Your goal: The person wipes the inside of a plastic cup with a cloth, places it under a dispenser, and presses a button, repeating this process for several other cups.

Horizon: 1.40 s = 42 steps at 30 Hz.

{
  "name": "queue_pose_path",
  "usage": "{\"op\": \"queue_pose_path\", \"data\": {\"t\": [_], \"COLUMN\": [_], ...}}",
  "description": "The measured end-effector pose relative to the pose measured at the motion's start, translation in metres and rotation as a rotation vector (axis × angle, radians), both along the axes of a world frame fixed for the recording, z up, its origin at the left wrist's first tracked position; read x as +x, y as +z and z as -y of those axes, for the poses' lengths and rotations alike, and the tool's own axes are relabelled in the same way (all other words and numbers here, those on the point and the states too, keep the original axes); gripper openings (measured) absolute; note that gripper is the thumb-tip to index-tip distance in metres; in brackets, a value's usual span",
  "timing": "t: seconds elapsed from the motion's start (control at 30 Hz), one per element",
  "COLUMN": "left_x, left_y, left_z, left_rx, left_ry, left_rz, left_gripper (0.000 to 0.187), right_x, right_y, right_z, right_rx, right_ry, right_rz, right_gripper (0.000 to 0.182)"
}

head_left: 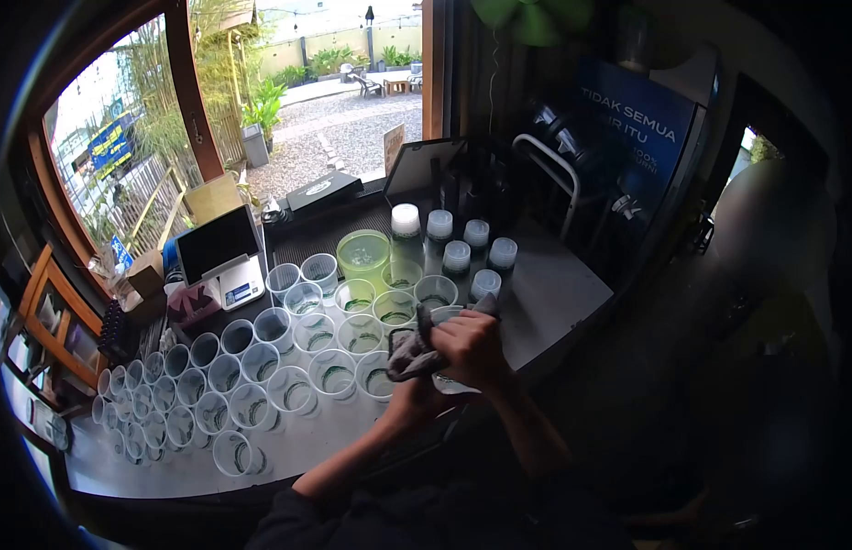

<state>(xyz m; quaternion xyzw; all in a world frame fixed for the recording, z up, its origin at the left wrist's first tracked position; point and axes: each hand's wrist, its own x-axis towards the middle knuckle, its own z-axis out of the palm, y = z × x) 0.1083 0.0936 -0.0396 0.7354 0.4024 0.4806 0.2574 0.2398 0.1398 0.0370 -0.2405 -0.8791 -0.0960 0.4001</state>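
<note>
My right hand (469, 346) is closed on a crumpled grey cloth (412, 355) above the front right of the counter. Just below and left of it is my left hand (417, 403), whose fingers are mostly hidden; it is near a clear cup partly covered by both hands. Rows of open clear plastic cups (332, 371) spread leftward from the hands across the counter. A large greenish tub (362, 252) stands behind them. To its right are several stacks of upturned or lidded cups (457, 257).
A tablet terminal (219, 252) stands at the left rear of the counter (559, 284). Behind it is an open window onto a gravel yard. A metal tube handle (559, 170) and a blue sign (632, 137) are at the right. Another person (765, 238) stands at the far right.
</note>
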Motion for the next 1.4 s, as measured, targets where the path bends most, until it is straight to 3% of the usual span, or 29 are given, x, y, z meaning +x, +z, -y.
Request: {"op": "queue_pose_path", "data": {"t": [0.07, 0.1, 0.2, 0.3, 0.33, 0.37, 0.43, 0.47, 0.53, 0.57, 0.63, 0.67, 0.73, 0.77, 0.83, 0.87, 0.97, 1.0, 1.07, 1.13, 1.23, 1.3, 1.37, 1.4], "left_x": [0.006, 0.004, -0.003, -0.015, -0.014, -0.013, 0.003, 0.006, 0.013, 0.015, 0.011, 0.01, 0.01, 0.009, 0.005, 0.006, 0.017, 0.024, 0.037, 0.039, 0.042, 0.055, 0.067, 0.07], "left_y": [-0.038, -0.033, 0.024, 0.01, -0.018, -0.022, -0.04, -0.044, -0.041, -0.036, -0.022, -0.015, 0.0, 0.004, 0.014, 0.022, 0.025, 0.012, 0.016, 0.017, 0.013, 0.016, 0.013, 0.007], "left_z": [-0.007, -0.007, 0.0, -0.01, -0.015, -0.009, -0.012, -0.016, -0.017, -0.013, -0.016, -0.022, -0.021, -0.024, -0.032, -0.031, -0.037, -0.047, -0.042, -0.042, -0.041, -0.037, -0.037, -0.04], "left_rx": [-0.084, -0.161, -0.347, -0.525, -0.659, -0.739, -0.881, -0.905, -0.978, -1.03, -1.156, -1.054, -0.802, -0.827, -0.882, -0.903, -1.012, -0.837, -0.742, -0.727, -0.407, -0.388, -0.418, -0.457], "left_ry": [0.059, -0.015, -0.284, -0.526, -0.819, -0.955, -1.471, -1.542, -1.641, -1.665, -1.322, -1.153, -0.776, -0.731, -0.637, -0.642, -0.531, -0.527, -0.384, -0.252, -0.014, 0.011, 0.049, 0.078], "left_rz": [0.08, 0.14, 0.266, 0.366, 0.645, 0.877, 1.278, 1.335, 1.461, 1.536, 1.523, 1.303, 0.896, 0.85, 0.761, 0.735, 0.734, 0.535, 0.669, 0.903, 0.503, 0.538, 0.643, 0.727], "left_gripper": [0.07, 0.069, 0.068, 0.081, 0.092, 0.098, 0.107, 0.107, 0.106, 0.105, 0.108, 0.104, 0.087, 0.086, 0.084, 0.077, 0.069, 0.058, 0.052, 0.048, 0.069, 0.073, 0.074, 0.074], "right_x": [-0.009, -0.01, 0.011, 0.027, 0.031, 0.034, 0.022, 0.02, 0.024, 0.025, 0.021, 0.033, 0.038, 0.04, 0.042, 0.049, 0.05, 0.063, 0.088, 0.098, 0.099, 0.096, 0.093, 0.095], "right_y": [0.002, 0.004, 0.019, 0.026, -0.001, -0.028, -0.036, -0.049, -0.081, -0.102, -0.118, -0.111, -0.098, -0.091, -0.102, -0.106, -0.058, -0.076, -0.072, -0.052, -0.041, -0.065, -0.111, -0.163], "right_z": [0.005, 0.004, 0.006, 0.012, 0.008, 0.004, 0.011, 0.003, -0.018, -0.03, -0.045, -0.039, -0.03, -0.025, -0.029, -0.028, -0.018, -0.032, -0.037, -0.029, -0.025, -0.03, -0.046, -0.068], "right_rx": [0.036, 0.026, -0.193, -0.559, -0.544, -0.505, -1.125, -1.122, -1.521, -1.541, -1.583, -1.681, -1.706, -1.72, -1.643, -1.606, -1.528, -1.536, -1.408, -1.225, -1.001, -0.861, -1.036, -1.07], "right_ry": [0.027, 0.056, 0.177, 0.262, 0.276, 0.3, 0.678, 0.784, 1.37, 1.4, 1.46, 1.469, 1.026, 0.797, 0.6, 0.659, 0.443, 0.538, 0.244, 0.178, -0.094, -0.112, -0.088, -0.111], "right_rz": [-0.037, -0.087, -0.176, -0.292, -0.522, -0.749, -1.22, -1.275, -1.33, -1.333, -1.338, -1.337, -1.505, -1.556, -1.635, -1.625, -1.844, -1.754, -1.58, -1.597, -1.716, -1.375, -1.267, -1.109], "right_gripper": [0.024, 0.024, 0.027, 0.034, 0.039, 0.047, 0.053, 0.051, 0.05, 0.051, 0.061, 0.06, 0.048, 0.044, 0.042, 0.048, 0.049, 0.048, 0.044, 0.035, 0.036, 0.041, 0.042, 0.044]}}
